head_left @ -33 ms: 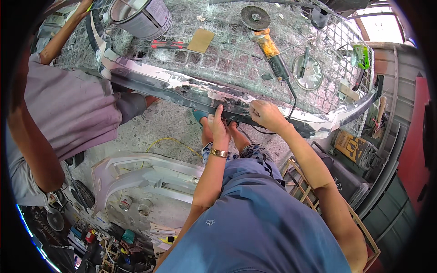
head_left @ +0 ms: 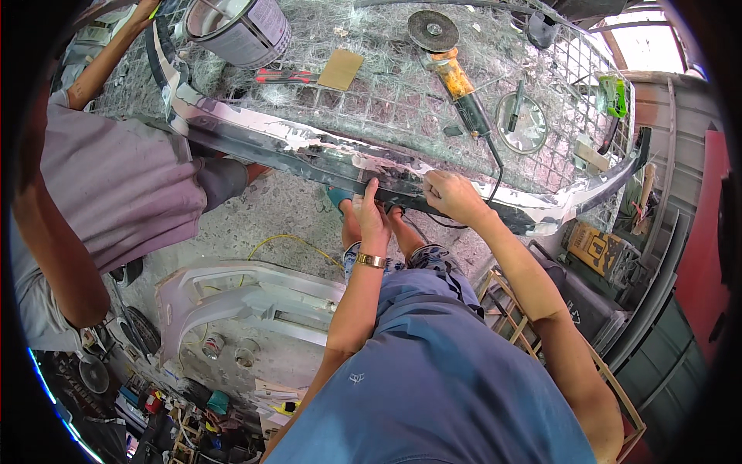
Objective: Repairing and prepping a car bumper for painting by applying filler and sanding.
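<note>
- A long, curved black strip, apparently plastic and patched white and pink (head_left: 325, 158), lay along the near edge of the fibre-littered wire-mesh bench (head_left: 568, 58), the landmark for all places below.
- The bare left hand (head_left: 373, 215), wearing a gold-coloured watch (head_left: 371, 261), met the strip at the bench's near edge, thumb raised against its dark face; its lower fingers were hidden, so its grip could not be told.
- The bare right hand (head_left: 454, 195), just right of it on the same edge, was narrow, its fingers curled at the strip; whether it held anything could not be told.
- Uneven pressure could have tipped the strip off the near edge, toward the blue sandal (head_left: 337, 196) below; flexing could have cracked the pale patches.
- The thin black cord (head_left: 502, 166) crossed the near edge beside the right wrist; a snag could have dragged the orange-and-black angle grinder (head_left: 460, 87) across the bench.
- A knock could have toppled the open grey can (head_left: 263, 35) at the bench's far left.
</note>
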Demonstrator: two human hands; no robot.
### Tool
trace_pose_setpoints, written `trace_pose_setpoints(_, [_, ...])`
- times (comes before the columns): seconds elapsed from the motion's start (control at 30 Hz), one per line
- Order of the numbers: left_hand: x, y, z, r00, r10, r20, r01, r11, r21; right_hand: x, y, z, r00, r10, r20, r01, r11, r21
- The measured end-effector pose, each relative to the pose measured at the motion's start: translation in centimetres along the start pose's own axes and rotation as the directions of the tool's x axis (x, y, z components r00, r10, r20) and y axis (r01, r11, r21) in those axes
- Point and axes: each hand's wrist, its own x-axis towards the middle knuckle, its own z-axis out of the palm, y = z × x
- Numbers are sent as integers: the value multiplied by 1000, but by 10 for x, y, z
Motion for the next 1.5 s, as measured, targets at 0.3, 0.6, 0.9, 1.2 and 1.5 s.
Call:
trace_pose_setpoints(0.3, [-6, 2, 13, 996, -90, 22, 91, 995, -29, -1, 0, -1, 1000, 11, -12, -11, 1000, 8])
trace_pose_setpoints(0.6, [-6, -11, 21, 995, -77, -69, 76, 997, -14, 0, 1, -1, 1000, 1, -8, -1, 1000, 15])
trace_pose_setpoints(0.9, [-4, -10, 20, 995, -68, -75, 65, 997, -41, -1, 0, 0, 1000, 15, -9, -14, 1000, 7])
trace_pose_setpoints(1.2, [-2, -11, 18, 997, -13, -81, 10, 999, -36, 0, -2, -1, 1000, 9, -2, -9, 1000, -9])
trace_pose_setpoints(1.5, [-2, -3, 19, 999, -31, -40, 28, 996, -86, 0, -3, -3, 1000, 18, 3, -18, 1000, 10])
